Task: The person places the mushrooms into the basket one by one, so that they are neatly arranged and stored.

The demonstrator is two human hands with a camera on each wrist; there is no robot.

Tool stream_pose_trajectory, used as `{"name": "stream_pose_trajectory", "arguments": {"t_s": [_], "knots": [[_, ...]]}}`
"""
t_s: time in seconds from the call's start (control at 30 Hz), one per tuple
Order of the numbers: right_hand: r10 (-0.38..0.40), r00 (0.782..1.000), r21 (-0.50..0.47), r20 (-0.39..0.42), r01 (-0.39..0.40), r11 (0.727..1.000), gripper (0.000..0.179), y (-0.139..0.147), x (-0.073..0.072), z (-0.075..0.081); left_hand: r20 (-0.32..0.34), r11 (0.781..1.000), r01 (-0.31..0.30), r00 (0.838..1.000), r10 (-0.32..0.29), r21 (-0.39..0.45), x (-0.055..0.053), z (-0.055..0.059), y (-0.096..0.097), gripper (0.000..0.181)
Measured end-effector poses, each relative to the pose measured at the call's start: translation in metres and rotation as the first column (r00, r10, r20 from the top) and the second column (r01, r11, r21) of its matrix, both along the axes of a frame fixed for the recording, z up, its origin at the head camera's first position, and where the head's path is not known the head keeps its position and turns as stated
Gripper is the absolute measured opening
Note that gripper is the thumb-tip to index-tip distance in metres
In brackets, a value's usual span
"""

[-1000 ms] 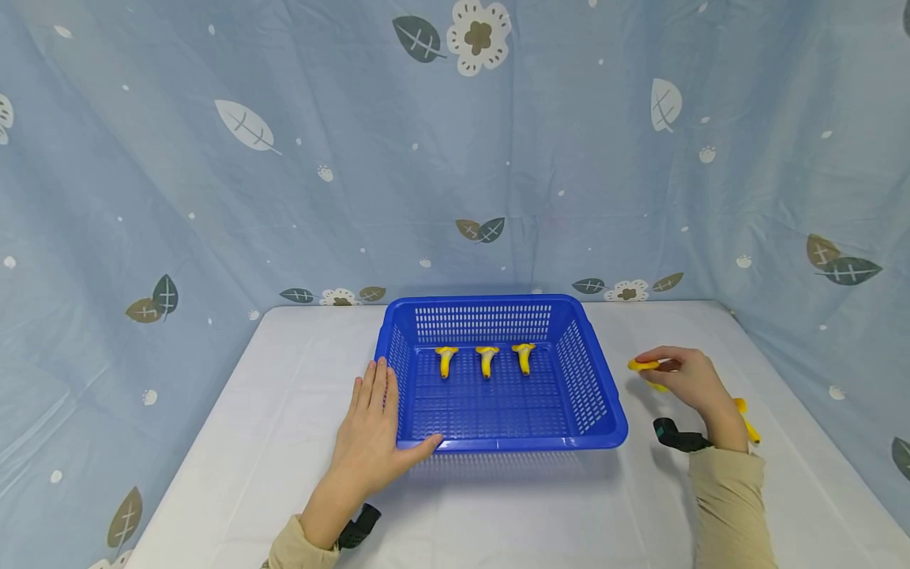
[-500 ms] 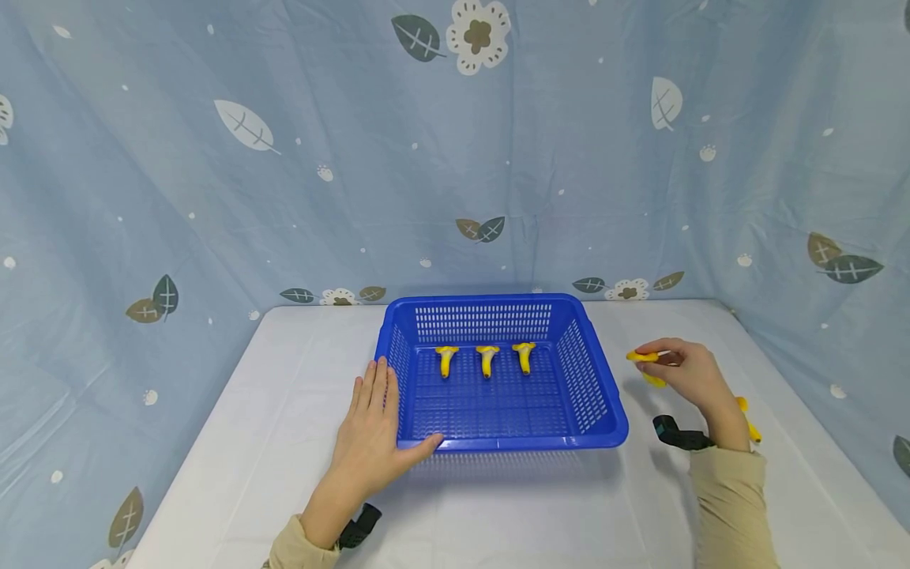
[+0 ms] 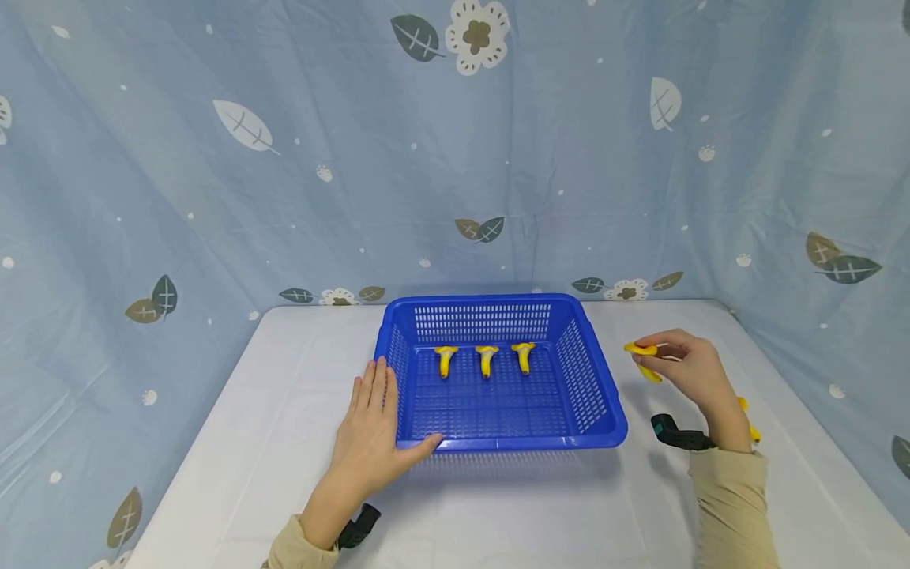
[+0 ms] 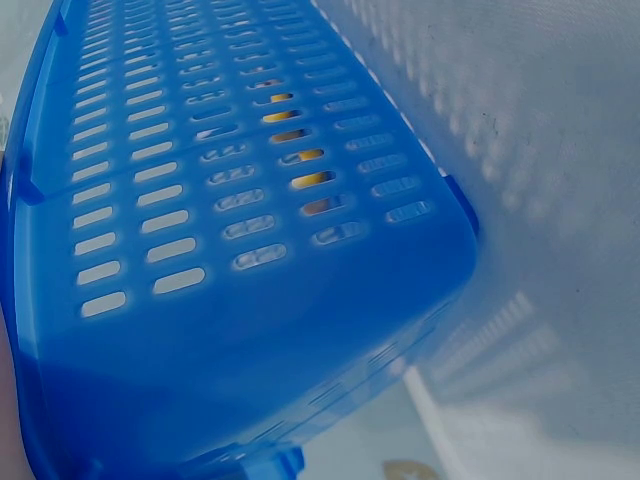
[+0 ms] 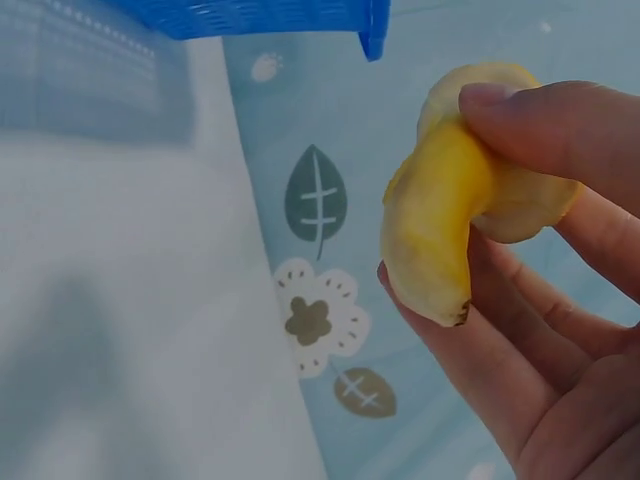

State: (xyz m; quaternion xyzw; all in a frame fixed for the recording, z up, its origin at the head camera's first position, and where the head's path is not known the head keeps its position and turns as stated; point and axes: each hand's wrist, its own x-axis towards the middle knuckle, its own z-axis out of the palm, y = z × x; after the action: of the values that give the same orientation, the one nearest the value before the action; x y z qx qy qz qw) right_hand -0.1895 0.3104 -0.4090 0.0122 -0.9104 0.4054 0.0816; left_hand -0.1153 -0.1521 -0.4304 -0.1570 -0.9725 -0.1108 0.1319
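My right hand (image 3: 693,370) pinches a yellow banana peel (image 5: 430,230), which looks like a toy, over the table right of the basket. In the right wrist view its curved stem end with a dark tip points down, and pale flaps spread under my thumb. My left hand (image 3: 367,442) lies with straight fingers along the left rim of the blue plastic basket (image 3: 512,445), the thumb on its front rim. Inside the basket, toward the back, three similar peels stand in a row: a left one (image 3: 445,365), a middle one (image 3: 486,365) and a right one (image 3: 524,360).
Another yellow piece (image 3: 754,433) lies on the white tablecloth (image 3: 498,521), partly hidden by my right wrist. A blue patterned curtain (image 3: 554,158) hangs close behind the basket. In the left wrist view the slotted basket wall (image 4: 250,330) fills much of the frame.
My right hand has risen slightly and moved away from me with the peel, whose stem end shows more clearly now. The left hand and the basket have stayed put.
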Motion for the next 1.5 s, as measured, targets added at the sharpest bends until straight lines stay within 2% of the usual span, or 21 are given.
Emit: {"name": "stream_pose_trajectory", "arguments": {"t_s": [0.33,0.57,0.9,1.13,1.5], "knots": [[0.005,0.99,-0.039,-0.144,-0.01,0.999,0.028,-0.009,0.002,0.008,0.005,1.0,-0.001,1.0,0.001,0.002,0.0,0.001,0.0,0.121],[0.01,0.984,-0.08,-0.18,-0.024,0.996,0.028,-0.016,0.003,0.01,-0.004,1.0,0.004,1.0,-0.004,0.006,0.0,0.001,-0.001,0.12],[0.08,0.969,-0.159,-0.233,-0.119,0.98,0.025,-0.027,0.003,0.013,-0.001,1.0,0.001,1.0,-0.001,0.008,0.001,0.001,-0.001,0.121],[0.107,0.957,-0.135,-0.268,-0.147,0.98,0.021,-0.034,0.002,0.013,-0.003,1.0,0.003,1.0,-0.003,0.009,0.001,0.001,0.0,0.121],[0.112,0.969,-0.034,-0.219,-0.122,0.992,0.028,-0.049,0.011,0.028,0.001,1.0,0.0,1.0,0.0,0.008,0.001,0.0,-0.001,0.121]]}}
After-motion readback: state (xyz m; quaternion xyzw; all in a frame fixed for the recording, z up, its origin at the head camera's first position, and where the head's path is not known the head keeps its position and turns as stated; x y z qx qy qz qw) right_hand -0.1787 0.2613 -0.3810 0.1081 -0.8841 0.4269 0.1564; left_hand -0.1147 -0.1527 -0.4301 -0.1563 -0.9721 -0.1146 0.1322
